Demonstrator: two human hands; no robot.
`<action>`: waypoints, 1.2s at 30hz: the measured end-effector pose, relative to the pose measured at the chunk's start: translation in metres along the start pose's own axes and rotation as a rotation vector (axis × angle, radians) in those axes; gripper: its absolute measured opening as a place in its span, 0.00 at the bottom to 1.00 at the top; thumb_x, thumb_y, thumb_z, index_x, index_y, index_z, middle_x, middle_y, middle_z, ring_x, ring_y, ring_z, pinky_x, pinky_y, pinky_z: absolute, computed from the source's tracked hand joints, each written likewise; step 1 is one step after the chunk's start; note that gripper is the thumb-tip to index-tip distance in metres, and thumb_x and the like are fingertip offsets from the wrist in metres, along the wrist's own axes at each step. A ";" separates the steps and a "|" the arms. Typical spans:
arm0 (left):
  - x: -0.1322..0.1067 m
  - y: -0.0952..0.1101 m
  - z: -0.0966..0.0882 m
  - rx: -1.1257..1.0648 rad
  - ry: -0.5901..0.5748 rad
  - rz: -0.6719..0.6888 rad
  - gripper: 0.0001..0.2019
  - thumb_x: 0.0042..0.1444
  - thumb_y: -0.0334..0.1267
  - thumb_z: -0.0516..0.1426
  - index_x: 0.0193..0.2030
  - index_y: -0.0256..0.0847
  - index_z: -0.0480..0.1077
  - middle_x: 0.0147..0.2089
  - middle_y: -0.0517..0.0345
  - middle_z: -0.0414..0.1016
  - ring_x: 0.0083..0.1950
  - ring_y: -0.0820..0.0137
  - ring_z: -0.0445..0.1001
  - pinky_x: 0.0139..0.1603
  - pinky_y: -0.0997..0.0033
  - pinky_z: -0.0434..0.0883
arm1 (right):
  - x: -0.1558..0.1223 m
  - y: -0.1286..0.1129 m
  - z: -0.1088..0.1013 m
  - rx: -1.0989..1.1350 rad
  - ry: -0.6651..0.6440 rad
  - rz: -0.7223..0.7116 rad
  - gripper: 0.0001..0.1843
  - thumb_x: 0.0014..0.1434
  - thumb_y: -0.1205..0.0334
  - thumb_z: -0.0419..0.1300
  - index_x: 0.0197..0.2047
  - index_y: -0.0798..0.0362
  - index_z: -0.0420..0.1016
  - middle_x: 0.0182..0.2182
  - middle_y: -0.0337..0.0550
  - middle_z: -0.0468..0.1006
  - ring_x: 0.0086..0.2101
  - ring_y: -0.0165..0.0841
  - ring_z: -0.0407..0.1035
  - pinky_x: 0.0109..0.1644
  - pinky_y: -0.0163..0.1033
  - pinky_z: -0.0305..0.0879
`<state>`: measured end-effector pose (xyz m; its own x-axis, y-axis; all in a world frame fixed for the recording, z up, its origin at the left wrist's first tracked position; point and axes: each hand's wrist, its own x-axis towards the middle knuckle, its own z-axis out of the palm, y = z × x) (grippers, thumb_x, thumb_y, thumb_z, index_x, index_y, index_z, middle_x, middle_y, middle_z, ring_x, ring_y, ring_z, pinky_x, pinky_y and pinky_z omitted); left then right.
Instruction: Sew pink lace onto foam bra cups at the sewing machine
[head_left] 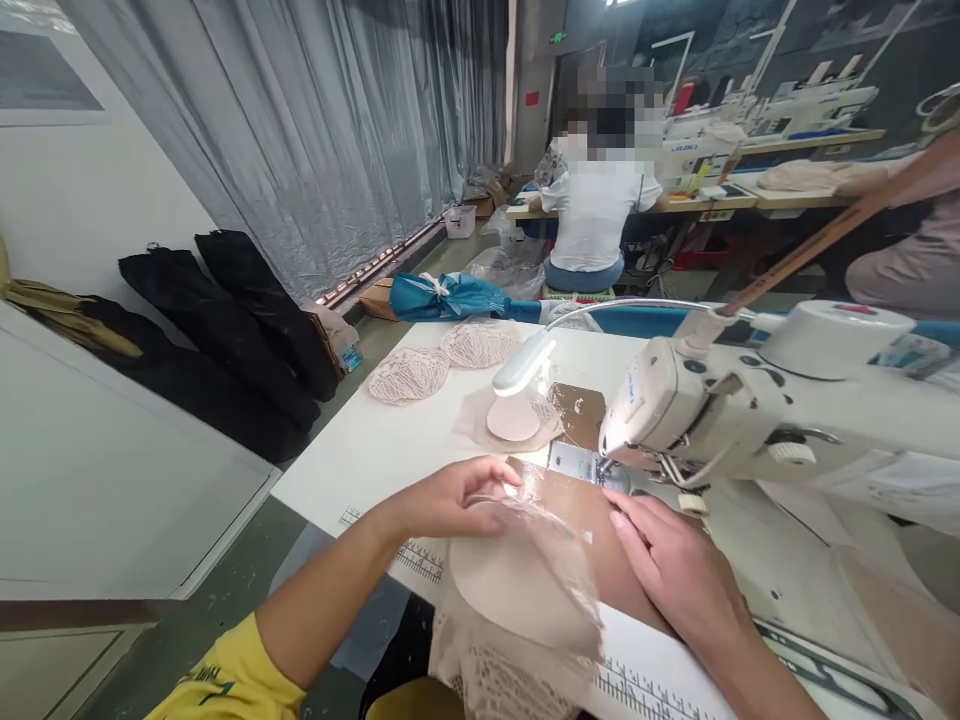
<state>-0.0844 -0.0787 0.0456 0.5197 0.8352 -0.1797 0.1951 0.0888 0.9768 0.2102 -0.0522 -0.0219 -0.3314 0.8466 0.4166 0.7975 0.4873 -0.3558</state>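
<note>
My left hand (450, 500) holds the upper edge of a beige bra cup (514, 585), its thumb on top and fingers curled. Sheer fabric and lace (502, 670) hang from the cup over the table's front edge. My right hand (675, 555) rests beside the sewing machine (660, 400), thumb and forefinger close together near the needle plate (574, 463). Whatever may be between those fingers is hidden. Behind the plate lies another cup piece (514, 418) on sheer fabric.
Two lace cups (409, 375) lie at the table's far left. A lamp (521, 365) on a bendable neck hangs low over the work area. Printed rulers (420, 560) run along the front edge. Beyond, a person in a white shirt (592, 215) sits at another table; another person's arm shows at right.
</note>
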 end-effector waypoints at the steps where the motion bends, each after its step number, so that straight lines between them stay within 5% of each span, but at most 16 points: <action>1: 0.014 0.002 0.009 0.077 -0.004 0.032 0.22 0.51 0.37 0.60 0.54 0.40 0.63 0.39 0.57 0.69 0.37 0.72 0.68 0.39 0.74 0.66 | 0.000 -0.001 -0.003 0.046 0.014 0.053 0.16 0.65 0.57 0.48 0.46 0.49 0.75 0.40 0.39 0.80 0.38 0.34 0.74 0.38 0.38 0.68; 5: 0.063 -0.003 0.033 0.576 0.088 0.057 0.13 0.51 0.35 0.57 0.45 0.39 0.70 0.38 0.57 0.73 0.38 0.69 0.71 0.36 0.75 0.66 | -0.002 -0.008 -0.015 0.239 0.048 0.129 0.14 0.65 0.56 0.49 0.38 0.48 0.75 0.34 0.39 0.80 0.35 0.33 0.73 0.38 0.37 0.67; 9: 0.090 -0.007 0.038 0.743 0.125 0.050 0.11 0.59 0.39 0.52 0.31 0.37 0.70 0.27 0.59 0.71 0.28 0.71 0.68 0.27 0.76 0.61 | 0.000 -0.017 -0.020 0.319 -0.107 -0.005 0.14 0.65 0.59 0.50 0.31 0.49 0.74 0.29 0.40 0.77 0.32 0.32 0.70 0.36 0.36 0.63; 14: 0.091 0.009 0.038 0.937 0.259 0.084 0.09 0.61 0.34 0.50 0.34 0.36 0.70 0.32 0.54 0.71 0.34 0.67 0.69 0.32 0.72 0.63 | -0.001 -0.017 -0.011 0.127 -0.174 -0.061 0.13 0.64 0.60 0.51 0.32 0.51 0.74 0.27 0.40 0.74 0.30 0.32 0.67 0.35 0.38 0.60; 19: 0.077 0.002 0.054 1.300 0.118 0.476 0.11 0.64 0.33 0.47 0.40 0.36 0.70 0.36 0.52 0.74 0.36 0.66 0.70 0.37 0.67 0.65 | -0.004 -0.013 -0.005 0.064 -0.149 -0.061 0.13 0.63 0.63 0.50 0.31 0.51 0.73 0.27 0.40 0.74 0.31 0.32 0.67 0.35 0.37 0.60; 25: 0.087 -0.025 0.064 1.365 0.067 0.580 0.12 0.64 0.32 0.48 0.49 0.33 0.70 0.53 0.47 0.73 0.53 0.64 0.71 0.48 0.63 0.65 | -0.004 -0.012 -0.003 -0.087 -0.101 -0.072 0.13 0.64 0.62 0.50 0.45 0.51 0.75 0.33 0.43 0.76 0.33 0.34 0.70 0.36 0.39 0.63; 36: 0.094 -0.010 0.052 1.278 0.008 0.446 0.20 0.63 0.41 0.50 0.58 0.31 0.64 0.60 0.40 0.67 0.60 0.58 0.67 0.57 0.54 0.63 | 0.000 -0.011 -0.004 -0.192 -0.155 -0.050 0.17 0.64 0.62 0.48 0.50 0.54 0.74 0.35 0.46 0.77 0.31 0.35 0.71 0.34 0.40 0.66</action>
<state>0.0058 -0.0291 0.0130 0.7370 0.6640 0.1264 0.6455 -0.7468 0.1598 0.2031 -0.0583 -0.0146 -0.4347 0.8523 0.2910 0.8543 0.4925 -0.1662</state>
